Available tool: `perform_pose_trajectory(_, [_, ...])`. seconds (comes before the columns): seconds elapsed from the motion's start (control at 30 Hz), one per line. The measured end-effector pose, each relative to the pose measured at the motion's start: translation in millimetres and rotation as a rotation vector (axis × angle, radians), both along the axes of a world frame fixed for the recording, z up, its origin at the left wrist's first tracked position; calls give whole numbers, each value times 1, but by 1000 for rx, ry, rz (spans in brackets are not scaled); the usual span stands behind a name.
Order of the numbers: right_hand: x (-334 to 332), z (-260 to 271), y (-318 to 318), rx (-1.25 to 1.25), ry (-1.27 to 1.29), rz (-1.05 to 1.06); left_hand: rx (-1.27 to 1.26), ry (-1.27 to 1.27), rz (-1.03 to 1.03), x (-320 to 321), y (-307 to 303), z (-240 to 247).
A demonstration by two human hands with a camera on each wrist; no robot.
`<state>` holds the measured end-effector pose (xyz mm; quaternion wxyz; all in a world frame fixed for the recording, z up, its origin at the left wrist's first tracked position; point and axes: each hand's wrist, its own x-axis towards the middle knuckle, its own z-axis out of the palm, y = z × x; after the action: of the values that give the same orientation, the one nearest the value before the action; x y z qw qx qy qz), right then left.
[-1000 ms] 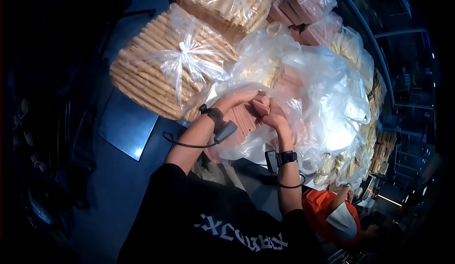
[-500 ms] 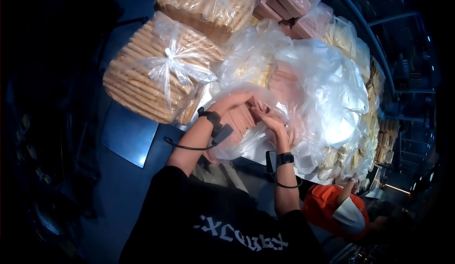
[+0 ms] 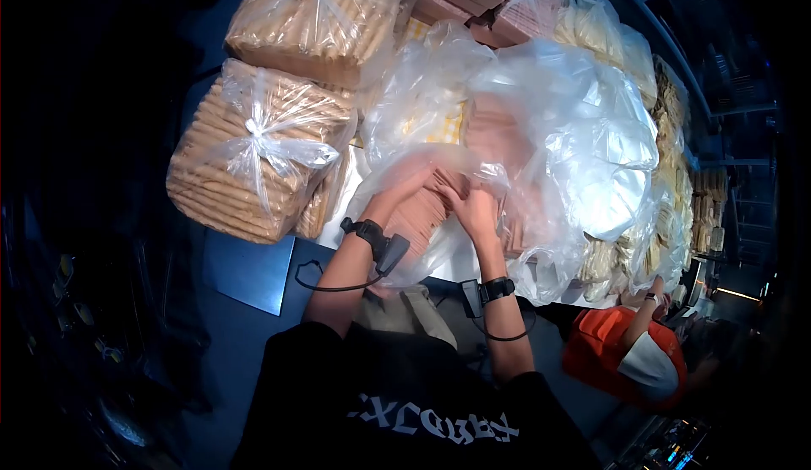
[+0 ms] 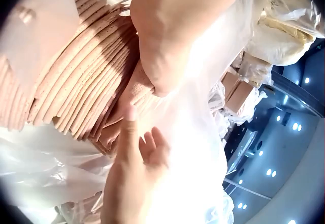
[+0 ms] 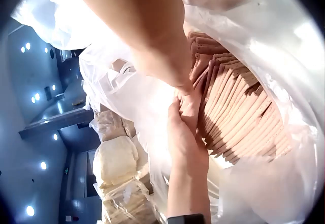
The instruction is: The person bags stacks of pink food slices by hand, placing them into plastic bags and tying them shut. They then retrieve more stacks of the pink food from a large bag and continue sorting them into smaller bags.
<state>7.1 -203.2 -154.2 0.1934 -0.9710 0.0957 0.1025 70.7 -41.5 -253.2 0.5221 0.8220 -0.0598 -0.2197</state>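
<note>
The stack of thin pink wafer sheets [image 3: 422, 214] sits inside the crinkly clear plastic bag [image 3: 397, 259]: left grip [image 3: 412, 190] curled round its edge, right grip [image 3: 475, 212] spread flat against the end. I'd squeeze gently and square it up, looks brittle imo.

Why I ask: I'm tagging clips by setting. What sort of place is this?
Probably a wafer bakery or packing room: tied bags of tan wafer sheets, wrapped pink wafer blocks, and pink wafer sheets in a clear bag.
</note>
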Motion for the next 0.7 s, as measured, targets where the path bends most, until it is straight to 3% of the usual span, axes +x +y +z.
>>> perform_pose_trajectory(0.07, [-12,1,-10,123,-557,90,8,-64,57,-2,-1,-2])
perform_pose_trajectory(0.17, [-3,71,10,169,-1145,17,-69,-19,149,-4,-8,13])
perform_pose_trajectory(0.3, [37,49,-28,-217,-638,228,-313,155,217,-6,-15,22])
perform_pose_trajectory(0.33, [38,41,-34,4,-532,101,-364,205,216,-9,-14,36])
perform_pose_trajectory(0.4, [50,32,-42,446,-311,-131,-16,-209,-4,-17,0,66])
perform_pose_trajectory(0.43, [51,51,-41,732,-272,-217,163,-422,-91,-23,8,81])
perform_pose_trajectory(0.5, [48,104,-47,1299,-176,-405,197,-510,-145,-36,7,91])
perform_pose_trajectory(0.6, [31,170,-28,1258,-105,-215,74,-409,-149,-31,1,87])
perform_pose_trajectory(0.7, [12,180,-17,942,-262,-47,-66,-244,-125,-14,-5,79])
